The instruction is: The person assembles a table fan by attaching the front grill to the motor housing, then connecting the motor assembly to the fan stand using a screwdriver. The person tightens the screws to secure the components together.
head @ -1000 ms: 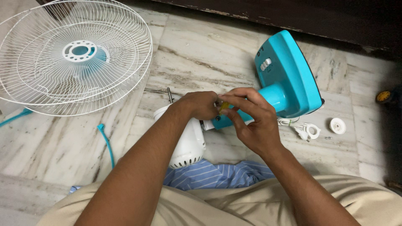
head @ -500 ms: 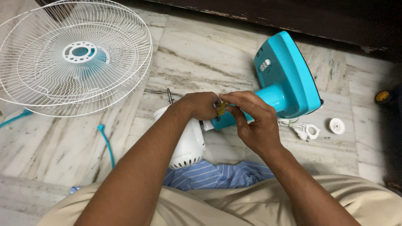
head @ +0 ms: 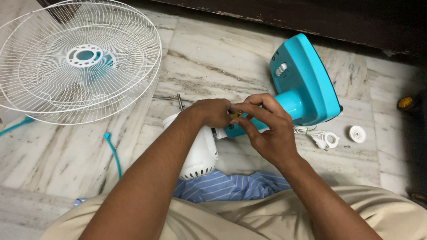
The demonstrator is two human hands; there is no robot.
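A white fan motor housing lies on the marble floor, joined to a turquoise stand and base tipped on its side. My left hand rests closed on top of the housing near the joint. My right hand pinches a small yellow tool at the same joint, fingers curled around it. The tool's tip is hidden between my fingers.
White wire fan guards lie at the upper left. A turquoise cable runs across the floor. A coiled white cord with plug and a round white cap lie right of the base. A dark wooden edge spans the top.
My right hand's fingers have shifted around the yellow tool, turning it slightly at the joint. My left hand and the fan parts have stayed put.
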